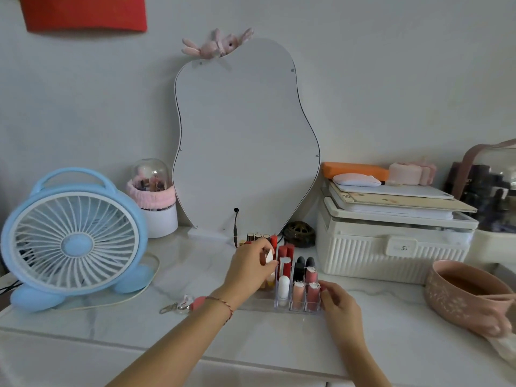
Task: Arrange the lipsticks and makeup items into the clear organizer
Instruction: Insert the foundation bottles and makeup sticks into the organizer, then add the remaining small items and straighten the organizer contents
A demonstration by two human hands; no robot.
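Seen from the head camera, looking down at a white marble-patterned dressing table (195,325), a small clear acrylic organizer divided into square cells (297,301) stands at the centre, in front of a pear-shaped white mirror (245,141). Most of its cells already hold upright tubes: red lipsticks (286,251) at the back, black-capped ones (304,263) in the middle, pink tubes (305,291) and a white rounded stick (284,286) at the front. The left hand (248,269) hovers over the organizer's left side, its fingers curled and pinching a small white-tipped makeup item (269,256); exactly what the item is cannot be told. The right hand (337,301) rests against the organizer's front right corner, fingers bent around the wall, steadying it. A blue desk fan (74,238) stands to the left, a cream ribbed storage box (391,247) to the right, and a pink speckled bowl (463,294) sits at the far right. The likely risk: lowering the item into such crowded cells could knock the neighbouring tall tubes, toppling them, and the light organizer could slide or tip if the steadying hand loosens.
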